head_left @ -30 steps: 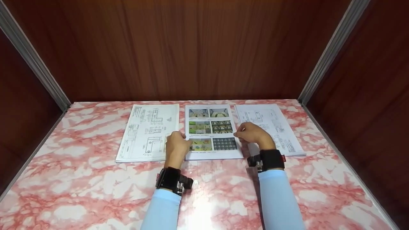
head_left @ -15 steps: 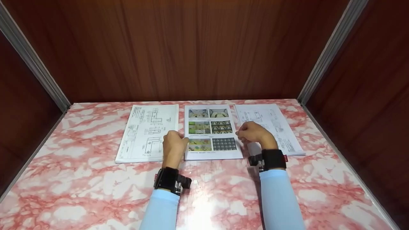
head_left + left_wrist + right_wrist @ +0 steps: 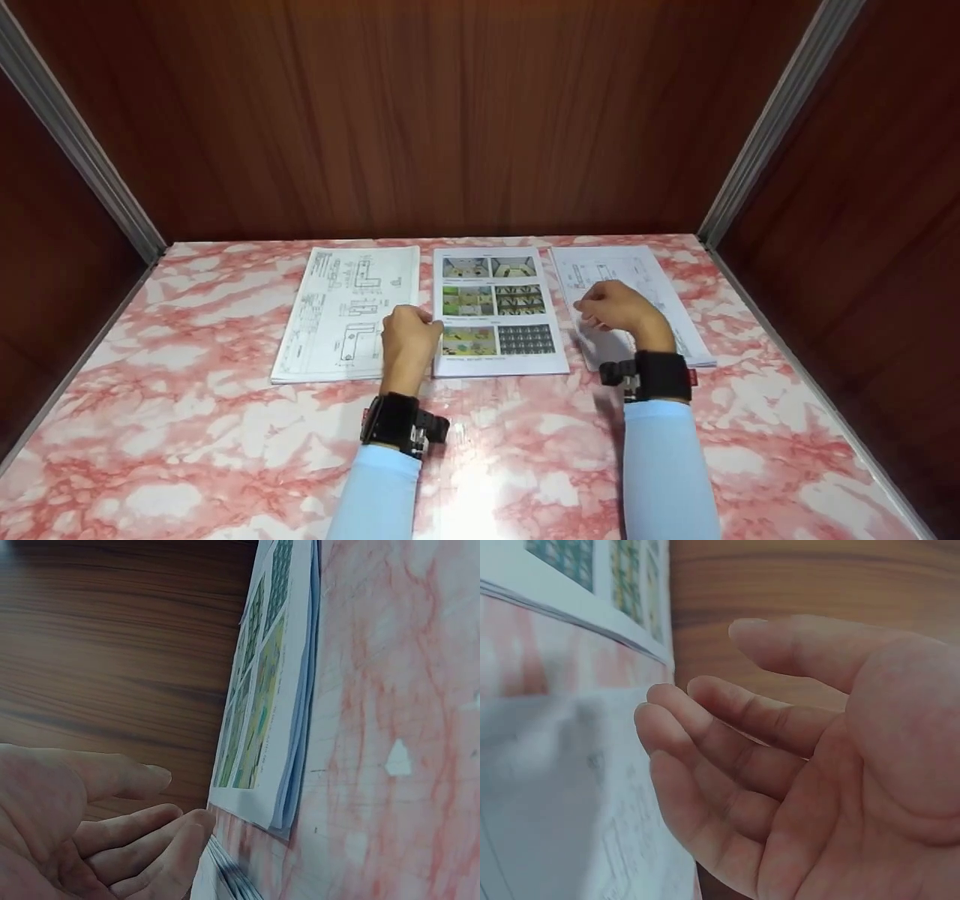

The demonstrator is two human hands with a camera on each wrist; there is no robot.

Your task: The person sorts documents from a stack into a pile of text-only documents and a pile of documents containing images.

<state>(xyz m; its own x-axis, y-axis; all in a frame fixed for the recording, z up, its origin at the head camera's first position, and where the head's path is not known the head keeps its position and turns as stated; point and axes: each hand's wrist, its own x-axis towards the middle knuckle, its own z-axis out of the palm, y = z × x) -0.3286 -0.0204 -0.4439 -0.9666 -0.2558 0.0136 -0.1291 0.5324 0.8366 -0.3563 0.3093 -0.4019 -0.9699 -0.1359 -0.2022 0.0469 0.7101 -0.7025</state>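
Wood-panelled booth [image 3: 480, 112], pink marble-patterned tabletop [image 3: 187, 435], printed paper stacks [image 3: 346, 311]

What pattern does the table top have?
The table top has a pink-red and white marble pattern; the head view shows it best.

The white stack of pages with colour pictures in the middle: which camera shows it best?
The head view: the white stack of pages with colour pictures lies whole and flat there. The left wrist view shows it edge-on, layered; the right wrist view catches only a corner.

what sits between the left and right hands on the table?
The colour-photo stack lies between the left hand and right hand, flat on the marble table; clearest in the head view.
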